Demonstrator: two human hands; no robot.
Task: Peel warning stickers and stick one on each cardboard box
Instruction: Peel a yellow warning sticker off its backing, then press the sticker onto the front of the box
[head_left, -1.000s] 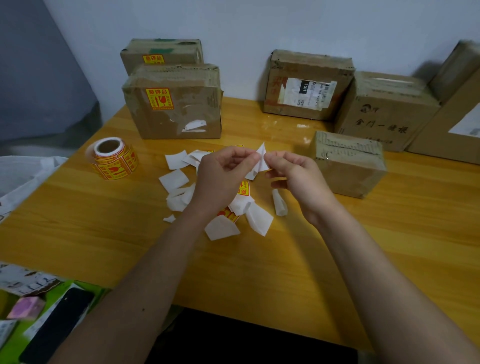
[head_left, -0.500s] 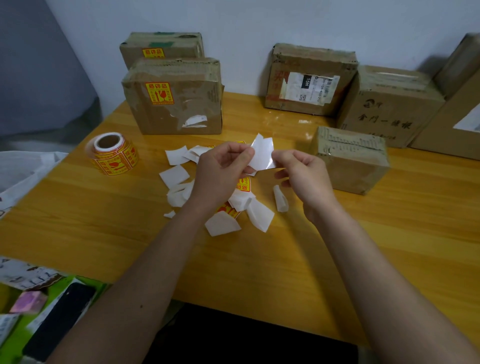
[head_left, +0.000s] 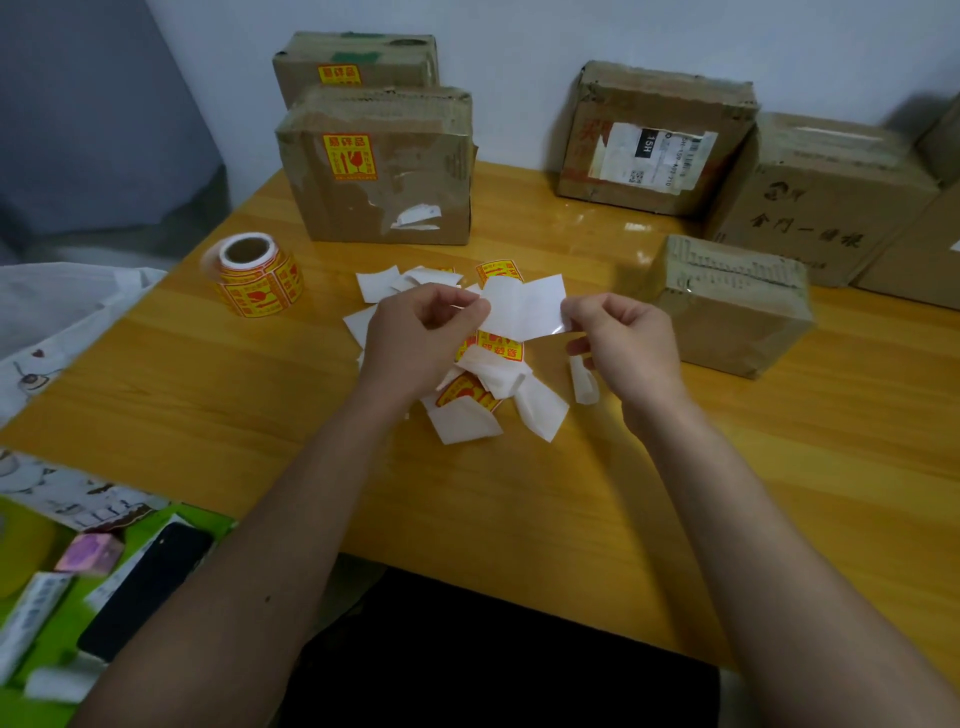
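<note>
Both hands hold one white-backed sticker piece (head_left: 524, 306) above the table: my left hand (head_left: 421, 338) pinches its left edge, my right hand (head_left: 623, 338) its right edge. Its white side faces me and it is pulled open into two flaps. Under it lies a pile of white backing scraps (head_left: 537, 410) and yellow-red stickers (head_left: 493, 351). A sticker roll (head_left: 257, 275) stands at the left. Two boxes at the back left carry a yellow sticker: the front one (head_left: 379, 166) and the one behind it (head_left: 358, 60). A small box (head_left: 737, 306) lies right of my hands.
More cardboard boxes line the wall: one with a white shipping label (head_left: 654, 140), one with black writing (head_left: 826, 202), others cut off at the right. A white bag (head_left: 62, 306) lies left of the wooden table (head_left: 208, 395). A black phone (head_left: 145, 587) and clutter sit at lower left.
The white piece between my hands has been pulled apart from a small folded shape into two wide flaps. My hands have moved slightly apart.
</note>
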